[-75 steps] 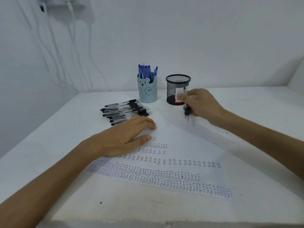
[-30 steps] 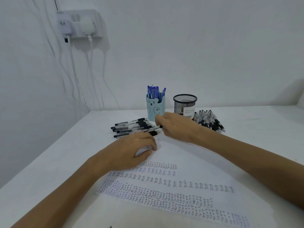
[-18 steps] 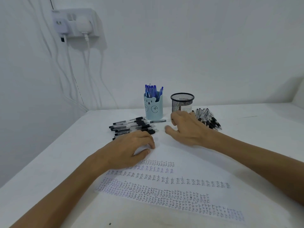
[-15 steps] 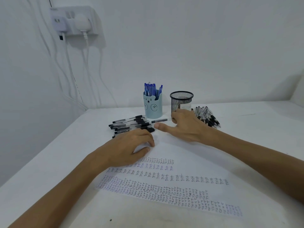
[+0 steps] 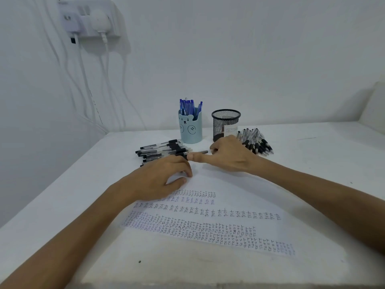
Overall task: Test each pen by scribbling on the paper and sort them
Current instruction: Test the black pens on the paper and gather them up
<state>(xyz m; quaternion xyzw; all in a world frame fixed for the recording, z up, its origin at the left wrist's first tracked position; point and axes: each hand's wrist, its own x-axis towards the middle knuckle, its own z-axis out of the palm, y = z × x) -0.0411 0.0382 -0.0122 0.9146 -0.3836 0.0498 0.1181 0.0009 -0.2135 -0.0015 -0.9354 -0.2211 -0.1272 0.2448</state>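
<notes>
A white paper (image 5: 233, 184) with rows of small test scribbles lies on the table. My left hand (image 5: 158, 180) rests on the paper's far left part, fingers loosely bent, holding nothing. My right hand (image 5: 229, 156) lies beyond the paper with its thumb stretched left. Its fingertips touch a single black pen (image 5: 204, 151) lying on the table, and the thumb is apart from it. A pile of black-capped pens (image 5: 162, 150) sits just left of that pen. A second pile of pens (image 5: 255, 140) lies behind my right hand.
A light blue bear cup (image 5: 190, 130) holding several blue pens (image 5: 188, 106) and a black mesh cup (image 5: 225, 124) stand by the back wall. A wall socket (image 5: 91, 17) with hanging cables is at the upper left. The white table (image 5: 323, 155) ends at the left and front.
My right hand carried a pen from the mesh cup to the left pile and let it go on the table. Its fingertips now touch that pen. My left hand stayed on the paper.
</notes>
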